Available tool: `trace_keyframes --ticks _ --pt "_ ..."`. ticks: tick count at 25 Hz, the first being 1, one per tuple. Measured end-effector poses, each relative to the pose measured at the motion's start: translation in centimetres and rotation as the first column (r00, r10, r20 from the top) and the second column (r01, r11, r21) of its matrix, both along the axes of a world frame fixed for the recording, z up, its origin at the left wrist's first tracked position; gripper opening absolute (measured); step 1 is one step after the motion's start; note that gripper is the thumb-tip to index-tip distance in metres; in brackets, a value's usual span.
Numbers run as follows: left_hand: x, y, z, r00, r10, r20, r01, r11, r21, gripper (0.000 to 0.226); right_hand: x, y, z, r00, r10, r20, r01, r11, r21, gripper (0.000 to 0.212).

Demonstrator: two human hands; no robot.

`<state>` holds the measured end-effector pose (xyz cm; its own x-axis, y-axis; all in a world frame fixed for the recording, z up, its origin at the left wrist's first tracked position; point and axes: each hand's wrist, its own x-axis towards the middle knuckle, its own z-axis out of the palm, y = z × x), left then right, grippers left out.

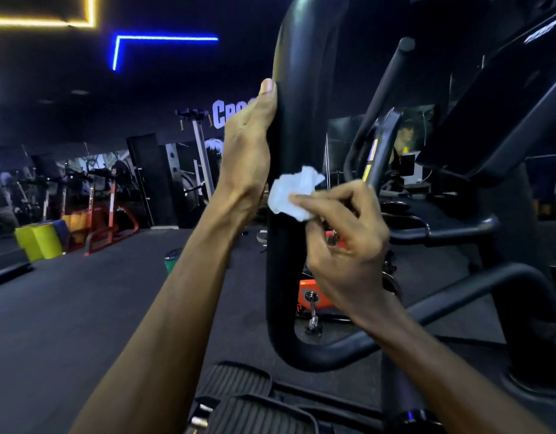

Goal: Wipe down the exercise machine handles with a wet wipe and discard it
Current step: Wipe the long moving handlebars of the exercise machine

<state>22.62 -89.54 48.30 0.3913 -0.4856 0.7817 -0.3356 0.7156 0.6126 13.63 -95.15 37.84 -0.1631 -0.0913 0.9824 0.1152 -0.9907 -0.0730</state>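
A thick black machine handle (297, 98) rises upright in the middle of the head view and curves right at its bottom. My left hand (250, 145) grips its left side, thumb pointing up along the bar. My right hand (345, 242) pinches a crumpled white wet wipe (293, 192) and presses it against the handle just below my left hand. A second, thinner black handle (380, 98) slants up to the right behind it.
The machine's console (502, 104) looms at the upper right, and ribbed foot pedals (239, 399) lie below. An orange machine part (311, 296) shows behind the handle. Yellow and blue pads (40, 239) and racks stand far left on dark gym flooring.
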Motion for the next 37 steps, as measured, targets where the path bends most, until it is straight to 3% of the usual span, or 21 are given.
trace_keyframes --ticks 5,8,12,16,25,29,32,37 --pt "1.6 0.3 -3.7 0.998 -0.052 0.022 0.052 0.999 0.0 0.034 -0.2 -0.2 -1.3 0.998 0.002 -0.067 -0.007 0.998 -0.068 0.033" --pt "2.3 0.3 -5.9 0.997 -0.071 0.005 0.071 0.997 0.034 0.035 0.1 0.8 -4.5 0.976 -0.084 -0.199 0.051 0.984 -0.168 0.027" --pt "3.1 0.0 -7.9 0.985 -0.169 -0.015 0.17 0.984 0.056 0.039 0.0 0.8 -4.9 0.956 -0.217 -0.196 0.181 0.966 -0.187 0.026" --pt "3.8 0.0 -9.0 0.988 -0.154 -0.02 0.155 0.984 0.088 0.037 0.2 2.1 -7.9 0.89 -0.339 -0.304 0.243 0.918 -0.312 0.024" --pt "4.5 -0.9 -9.8 0.97 -0.24 0.039 0.239 0.971 0.029 0.047 1.7 4.0 -7.8 0.83 -0.497 -0.255 0.459 0.867 -0.197 0.028" --pt "4.9 -0.3 -9.8 0.966 -0.249 0.066 0.244 0.967 0.078 0.039 2.6 5.6 -8.6 0.727 -0.62 -0.294 0.582 0.784 -0.214 0.027" --pt "4.9 -0.4 -10.0 0.965 -0.255 0.064 0.246 0.962 0.116 0.039 2.5 6.2 -7.7 0.695 -0.659 -0.287 0.652 0.746 -0.136 0.029" --pt "5.5 0.5 -10.2 0.942 -0.328 0.068 0.315 0.936 0.156 0.035 2.8 8.7 -10.1 0.577 -0.679 -0.453 0.668 0.712 -0.216 0.026"
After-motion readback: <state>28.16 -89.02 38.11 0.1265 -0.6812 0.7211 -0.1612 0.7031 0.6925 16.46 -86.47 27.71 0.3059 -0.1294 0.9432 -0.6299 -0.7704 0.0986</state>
